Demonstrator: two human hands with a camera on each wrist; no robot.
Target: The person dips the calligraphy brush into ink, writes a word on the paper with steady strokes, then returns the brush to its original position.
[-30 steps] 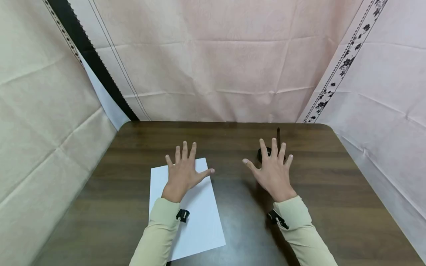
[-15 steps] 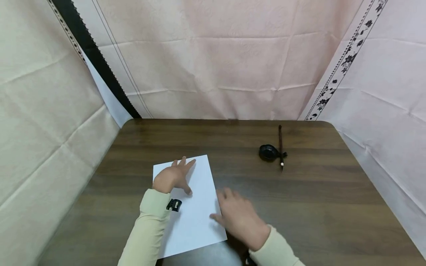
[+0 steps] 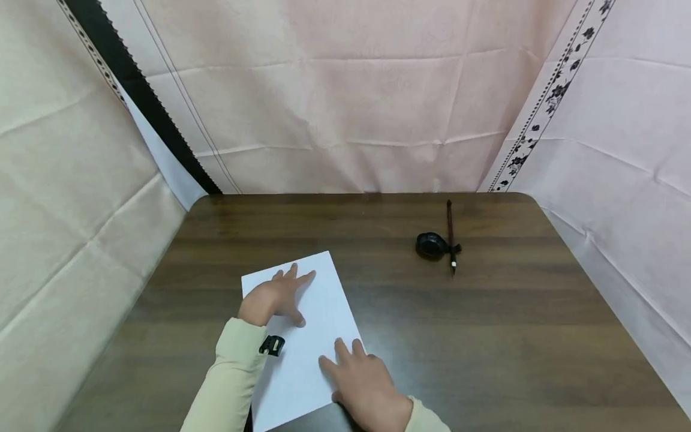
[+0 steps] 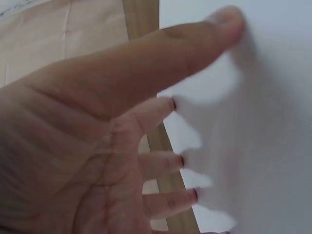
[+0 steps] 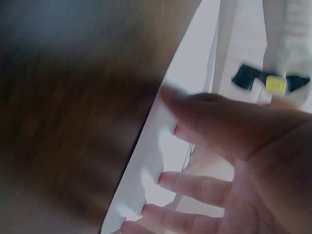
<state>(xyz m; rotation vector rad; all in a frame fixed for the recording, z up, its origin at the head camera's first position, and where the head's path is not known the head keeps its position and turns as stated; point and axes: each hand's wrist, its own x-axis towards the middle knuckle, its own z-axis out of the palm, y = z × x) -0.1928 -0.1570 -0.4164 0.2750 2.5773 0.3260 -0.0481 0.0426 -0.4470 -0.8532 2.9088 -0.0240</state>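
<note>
A blank white sheet of paper [image 3: 308,366] lies at a slant on the brown table. My left hand [image 3: 275,297] rests on its upper left part, fingers and thumb spread. In the left wrist view, that hand's fingertips [image 4: 165,161] touch or nearly touch the white surface. At the sheet's lower right corner is my right hand [image 3: 369,384], its fingers extended over the paper. The right wrist view has the right thumb [image 5: 195,105] at the sheet's edge [image 5: 141,146], with the other fingertips on the white surface. Neither hand visibly grips anything.
Toward the back right of the table [image 3: 513,288] sits a small round black dish [image 3: 430,246]. A slim dark brush [image 3: 450,222] with a white band and pointed tip lies beside it. Pale cloth [image 3: 351,102] hangs behind and along both sides.
From spread above the table near the brush, my right hand has come down and left onto the sheet's lower right corner. The left hand has shifted slightly down and left, onto the paper.
</note>
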